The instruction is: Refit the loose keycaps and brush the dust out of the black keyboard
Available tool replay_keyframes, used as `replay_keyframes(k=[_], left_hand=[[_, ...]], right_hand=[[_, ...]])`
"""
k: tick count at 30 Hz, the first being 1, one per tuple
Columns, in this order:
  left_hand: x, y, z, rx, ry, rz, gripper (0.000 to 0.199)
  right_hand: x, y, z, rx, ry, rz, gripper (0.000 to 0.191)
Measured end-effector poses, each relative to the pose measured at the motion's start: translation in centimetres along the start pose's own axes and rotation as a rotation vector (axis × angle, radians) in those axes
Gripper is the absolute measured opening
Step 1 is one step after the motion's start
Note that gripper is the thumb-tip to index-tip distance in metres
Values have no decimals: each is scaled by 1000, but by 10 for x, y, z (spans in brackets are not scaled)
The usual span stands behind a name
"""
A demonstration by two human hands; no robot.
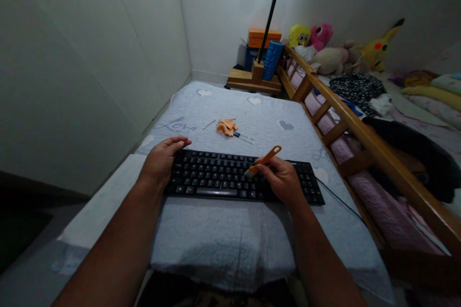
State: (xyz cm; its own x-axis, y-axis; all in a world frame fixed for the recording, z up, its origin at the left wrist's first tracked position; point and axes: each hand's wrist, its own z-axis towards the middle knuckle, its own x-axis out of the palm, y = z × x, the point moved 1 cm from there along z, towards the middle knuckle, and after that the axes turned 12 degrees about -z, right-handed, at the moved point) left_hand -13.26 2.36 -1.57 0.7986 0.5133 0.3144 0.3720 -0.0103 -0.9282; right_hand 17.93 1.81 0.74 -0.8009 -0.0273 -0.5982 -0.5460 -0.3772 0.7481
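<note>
On the near side of the blue cloth (223, 240), the black keyboard (216, 177) lies flat. The left hand (162, 158) touches its left end, fingers close together. The right hand (283, 177) pinches the orange brush (264, 159), its tip over the keys. Farther away sits an orange rag (227, 127).

Pale blue heart-print cover (223, 235); on it black keyboard (212, 172), crumpled orange cloth (226, 127), thin stick (209, 124), black-handled tool (245, 137).

Black keyboard (216, 175) lies flat beneath orange-handled brush (264, 159).
</note>
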Motion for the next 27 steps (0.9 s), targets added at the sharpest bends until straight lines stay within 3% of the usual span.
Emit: replay_keyframes(k=[6,21,27], left_hand=[[0,0,1,25,-5,11,23],[0,0,0,31,8,10,22],[1,-1,-1,35,5,31,20]], right_hand=[[5,-8,1,212,-145,164,22],[5,-7,3,208,-168,165,19],[6,-8,3,248,-105,186,23]])
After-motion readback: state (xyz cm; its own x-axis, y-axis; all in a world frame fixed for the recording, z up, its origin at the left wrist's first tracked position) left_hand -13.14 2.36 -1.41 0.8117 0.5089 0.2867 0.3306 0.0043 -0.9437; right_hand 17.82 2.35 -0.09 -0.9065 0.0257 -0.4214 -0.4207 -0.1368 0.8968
